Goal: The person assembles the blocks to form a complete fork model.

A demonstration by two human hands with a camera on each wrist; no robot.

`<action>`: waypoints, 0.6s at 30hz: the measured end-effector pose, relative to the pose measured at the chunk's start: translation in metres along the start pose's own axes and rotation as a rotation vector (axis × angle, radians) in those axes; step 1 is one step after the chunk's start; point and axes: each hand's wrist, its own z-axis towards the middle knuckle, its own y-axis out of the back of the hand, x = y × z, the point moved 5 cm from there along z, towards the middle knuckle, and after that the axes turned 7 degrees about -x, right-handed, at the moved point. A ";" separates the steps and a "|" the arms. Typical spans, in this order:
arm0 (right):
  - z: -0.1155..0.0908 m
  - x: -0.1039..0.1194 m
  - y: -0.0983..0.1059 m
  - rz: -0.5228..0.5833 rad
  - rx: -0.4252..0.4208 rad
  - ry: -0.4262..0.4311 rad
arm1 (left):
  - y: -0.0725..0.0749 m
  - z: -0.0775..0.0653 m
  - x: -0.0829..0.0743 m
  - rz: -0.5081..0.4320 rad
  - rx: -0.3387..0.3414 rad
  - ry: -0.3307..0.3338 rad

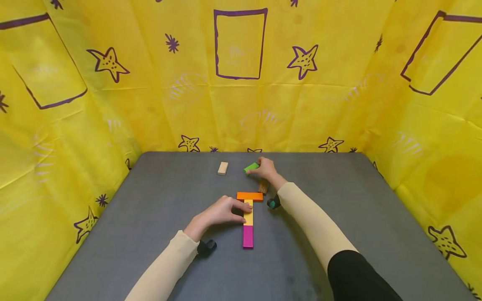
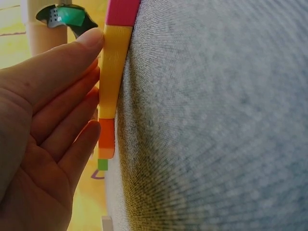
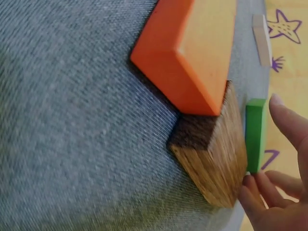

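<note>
Yellow cloth (image 1: 241, 113) printed with dark purple stars, frames and bursts walls in the scene on three sides. Inside it stands a dark grey, fabric-textured worktop (image 1: 124, 234) with rounded far corners. Two forearms in cream sleeves (image 1: 162, 267) reach over it from the near side; higher up, the right arm is covered in black (image 1: 361, 276).

Of the hands, the left hand (image 1: 222, 209) has its fingers fairly straight, thumb and fingertips touching the yellow block (image 1: 248, 219) near the middle of the worktop. The right hand (image 1: 268, 169) reaches farther out and pinches the green block (image 1: 251, 167) between thumb and fingers, close to the far edge. A black wrist device (image 1: 273, 203) with a green patch sits at the right cuff.

Crosswise at the far end of the yellow block lies the orange block (image 1: 250, 196), and the magenta block (image 1: 248, 237) continues the yellow one's line toward the person, so the three form a T. Just beyond the orange block's right end is the brown wood block (image 1: 263, 187). Well apart, left of the green block, lies the pale wood block (image 1: 223, 168).
</note>
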 end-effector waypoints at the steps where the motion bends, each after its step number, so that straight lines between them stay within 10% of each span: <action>1: 0.000 0.000 -0.001 -0.002 0.001 0.001 | 0.000 0.000 0.000 0.001 0.000 -0.001; 18: -0.005 0.000 -0.009 -0.034 -0.023 0.004 | 0.000 0.001 0.003 -0.019 0.013 -0.005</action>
